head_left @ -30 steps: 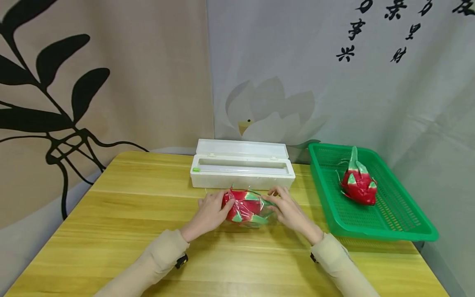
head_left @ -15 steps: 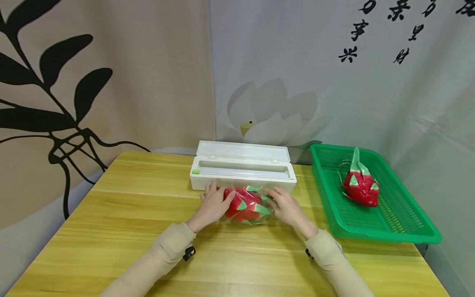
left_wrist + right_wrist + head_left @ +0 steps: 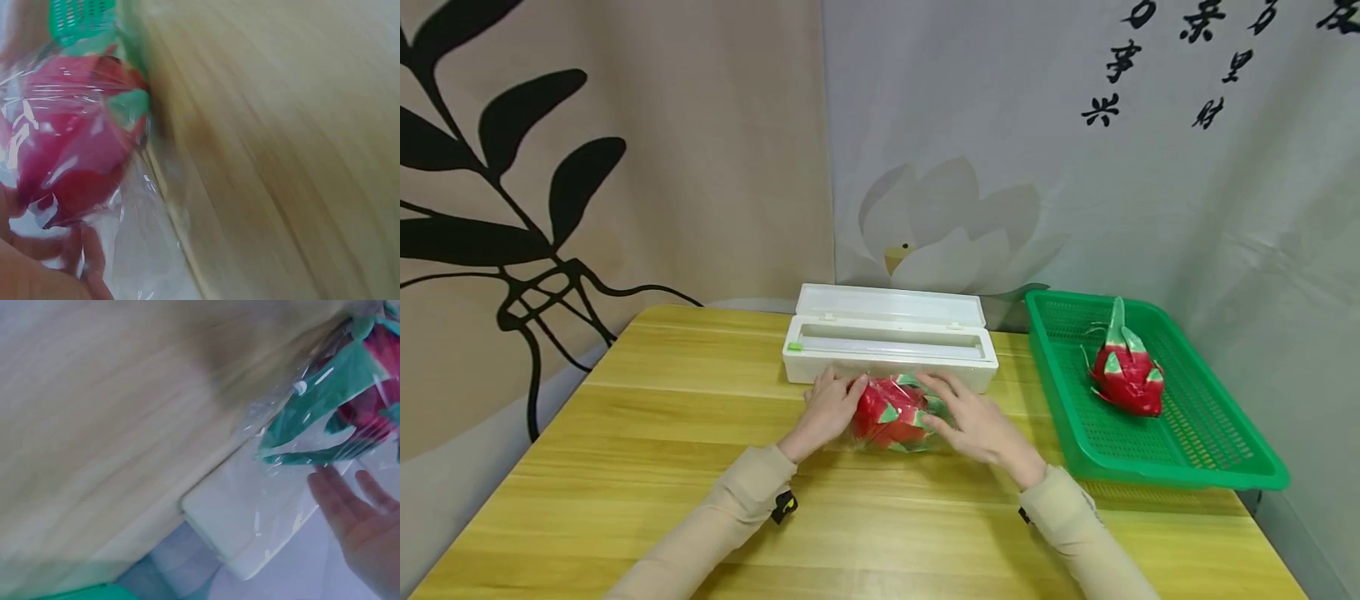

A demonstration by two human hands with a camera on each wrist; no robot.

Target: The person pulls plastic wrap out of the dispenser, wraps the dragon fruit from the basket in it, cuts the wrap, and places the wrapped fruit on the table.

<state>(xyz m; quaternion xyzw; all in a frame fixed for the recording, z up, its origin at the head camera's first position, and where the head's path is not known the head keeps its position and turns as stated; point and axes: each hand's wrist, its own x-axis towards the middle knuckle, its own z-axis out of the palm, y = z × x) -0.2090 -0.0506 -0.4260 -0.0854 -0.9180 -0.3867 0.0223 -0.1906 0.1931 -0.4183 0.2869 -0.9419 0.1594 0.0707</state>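
Note:
A red dragon fruit with green scales (image 3: 887, 417) lies on the table, wrapped in clear plastic film. My left hand (image 3: 826, 414) holds its left end; in the left wrist view the fingers (image 3: 90, 256) curl against the film at that end. At the other end, my right hand (image 3: 983, 427) rests with fairly straight, spread fingers on the film and green tips. The right wrist view shows those fingers (image 3: 340, 500) beside the film-covered green scales (image 3: 325, 403). Part of the fruit's ends is hidden by the hands.
Just behind the fruit stands a white cling film dispenser (image 3: 887, 367), its lid raised. To the right, a green plastic basket (image 3: 1180, 475) holds another dragon fruit (image 3: 1127, 383). A printed curtain (image 3: 737, 167) hangs behind the wooden table (image 3: 880, 525).
The wrapped fruit has turned a little and both hands have shifted slightly away from me. My right hand's fingers have moved from the film's right end farther onto the fruit.

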